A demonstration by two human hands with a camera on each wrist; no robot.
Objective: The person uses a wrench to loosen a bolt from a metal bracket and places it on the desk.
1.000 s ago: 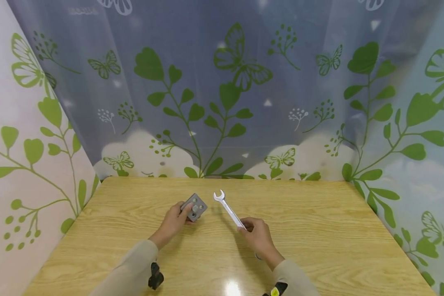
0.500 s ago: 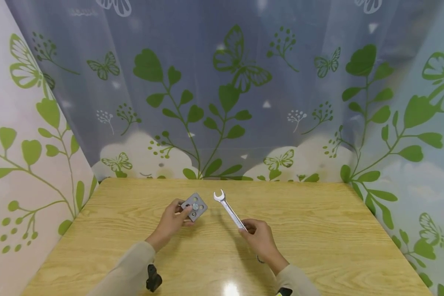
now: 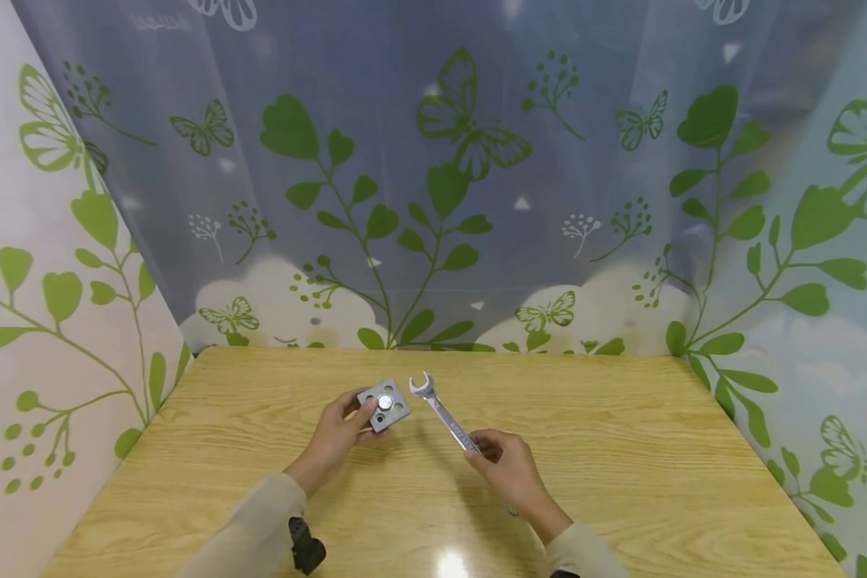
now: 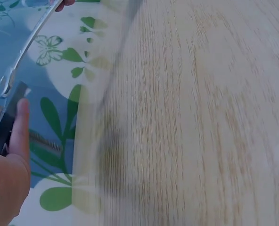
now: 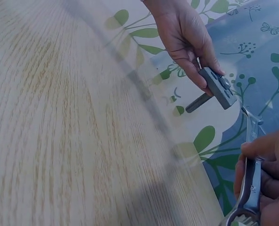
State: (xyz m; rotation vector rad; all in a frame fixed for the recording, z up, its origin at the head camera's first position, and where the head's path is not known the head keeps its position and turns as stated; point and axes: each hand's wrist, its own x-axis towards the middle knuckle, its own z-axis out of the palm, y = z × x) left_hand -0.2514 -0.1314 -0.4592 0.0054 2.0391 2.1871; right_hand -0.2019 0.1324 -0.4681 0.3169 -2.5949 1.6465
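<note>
My left hand [image 3: 338,429] pinches a grey square metal block [image 3: 397,412] with several holes, thumb on its face and fingers behind. A bolt's round shiny head [image 3: 385,402] sits at the middle of that face. In the right wrist view the bolt's threaded shank [image 5: 198,102] sticks out behind the block. My right hand [image 3: 507,467] grips a silver combination wrench [image 3: 444,415] by its shaft. The wrench's open end points up and left, close to the block's right side but apart from it. Its ring end [image 5: 243,216] shows below the right hand.
Both hands are above a light wood-grain table [image 3: 621,449]. A curtain [image 3: 585,160] printed with leaves and butterflies hangs behind the table and along both sides. Dark straps with a camera [image 3: 307,550] sit at the wrists.
The left hand has tilted the block, so its face and the bolt head show more squarely. The wrench has turned slightly and its open end has shifted a little left, nearer the block.
</note>
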